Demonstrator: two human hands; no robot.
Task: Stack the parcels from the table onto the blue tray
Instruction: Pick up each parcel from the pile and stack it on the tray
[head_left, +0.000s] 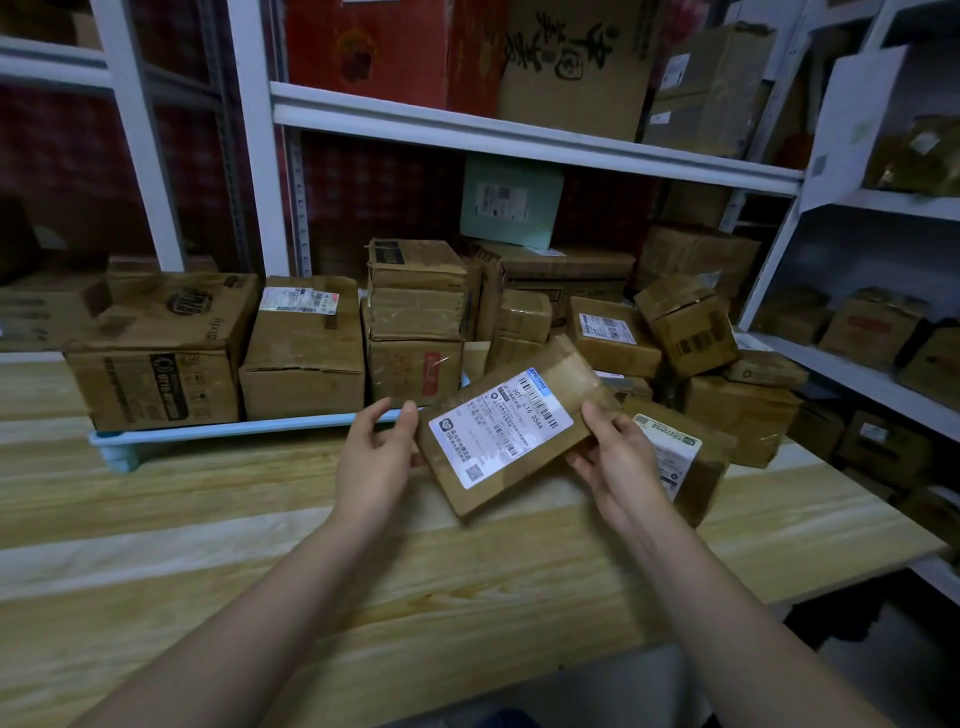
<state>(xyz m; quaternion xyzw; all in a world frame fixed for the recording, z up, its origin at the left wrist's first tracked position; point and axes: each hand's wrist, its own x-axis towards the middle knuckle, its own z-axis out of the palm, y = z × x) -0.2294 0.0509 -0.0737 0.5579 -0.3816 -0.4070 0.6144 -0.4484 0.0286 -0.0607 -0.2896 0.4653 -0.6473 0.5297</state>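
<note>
A flat brown parcel (511, 431) with a white shipping label is held tilted above the wooden table (260, 545). My left hand (374, 457) grips its left edge and my right hand (618, 462) grips its right edge. The blue tray (218, 430) stands at the back left of the table and carries several cardboard boxes, among them a large printed box (161, 353), a labelled box (306, 348) and a taller stack (415, 317). More parcels lie loose to the right, one labelled parcel (685, 457) just behind my right hand.
White metal shelving (519, 135) rises behind the table and along the right side, filled with cardboard boxes. A heap of small boxes (691, 332) sits at the table's back right. The table's right edge ends near the right shelf.
</note>
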